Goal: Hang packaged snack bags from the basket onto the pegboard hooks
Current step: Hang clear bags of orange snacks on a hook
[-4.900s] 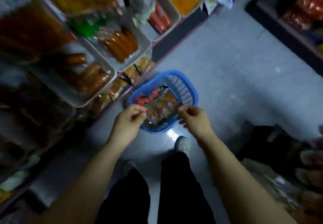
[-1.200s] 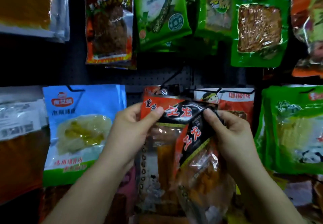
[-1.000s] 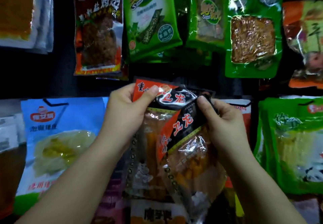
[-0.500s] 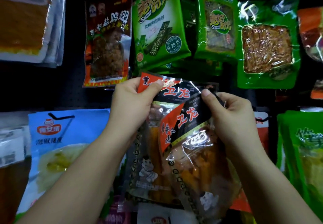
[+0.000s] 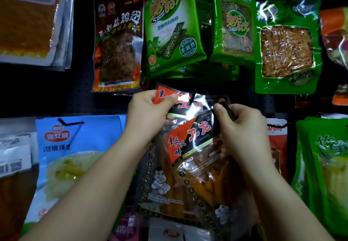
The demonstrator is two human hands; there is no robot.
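In the head view, the left hand (image 5: 148,112) pinches the top left corner of a rear snack bag (image 5: 162,167), thumb on its red label. The right hand (image 5: 243,126) pinches the top of a front snack bag (image 5: 203,165), printed 卫龙 and 重庆风味, overlapping the first. A dark hook (image 5: 193,97) shows between the grips. Above hang green "Sweet Hour" seaweed packs (image 5: 173,29); left of the grips, a blue 泡椒猪皮 bag (image 5: 75,158).

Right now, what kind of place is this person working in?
Most likely a small grocery or snack shop. Packaged snack bags such as the green seaweed bag hang in rows on a dark pegboard, and both hands hold more packets up to it.
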